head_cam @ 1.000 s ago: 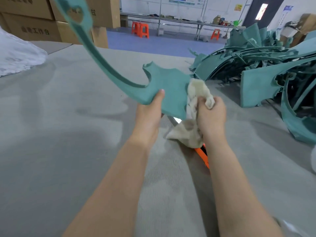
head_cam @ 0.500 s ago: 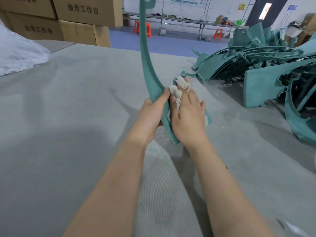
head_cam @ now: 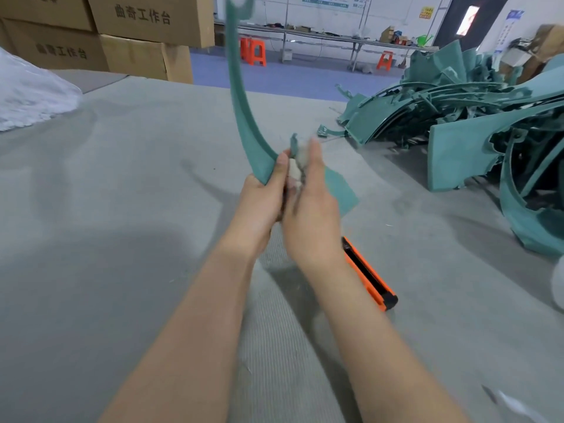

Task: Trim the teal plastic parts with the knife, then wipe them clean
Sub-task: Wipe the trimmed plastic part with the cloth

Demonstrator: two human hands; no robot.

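Left hand (head_cam: pixel 262 196) fingers grip teal part (head_cam: pixel 242 117), right hand (head_cam: pixel 311 209) presses rag (head_cam: pixel 294 172) straight-fingered; hard wipe may twist it loose toward knife (head_cam: pixel 366 273) at 5 o'clock.

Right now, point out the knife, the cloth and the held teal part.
knife (head_cam: pixel 367 274): head view, middle of its orange body.
cloth (head_cam: pixel 295 174): head view, its pale bunched middle.
teal part (head_cam: pixel 241 111): head view, its curved upright arm.

Teal part (head_cam: pixel 244 117) swung from leftward tilt to upright, now edge-on to camera. Right hand (head_cam: pixel 311 215) went from fist to flat fingers, pressing cloth (head_cam: pixel 295 172) against part. Orange utility knife (head_cam: pixel 367 274) now uncovered beside right wrist.
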